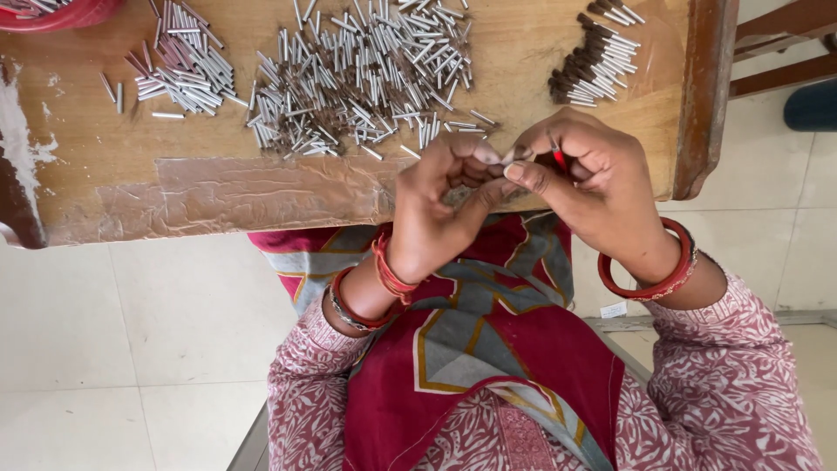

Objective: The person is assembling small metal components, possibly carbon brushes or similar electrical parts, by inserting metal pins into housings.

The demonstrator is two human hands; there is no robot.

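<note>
A small silver tube (508,155) sits pinched between the fingertips of both hands, held just off the near edge of the wooden counter (113,166). The left hand (440,205) is curled nearly closed, thumb and forefinger nipping one end of the tube; the right hand (584,170) is likewise folded tight around the other end, with a thin red piece (558,158) showing between its fingers. What the red piece is cannot be told. The work looks best done with the tube kept level, fingertips close to the join, and both wrists steadied against the counter's edge so the small part does not slip. Just beyond the hands, on the counter, lies a broad heap of loose silver tubes (366,74); a smaller batch (183,65) lies to the heap's left, and a neat row of dark-tipped tubes (597,57) to its right.
</note>
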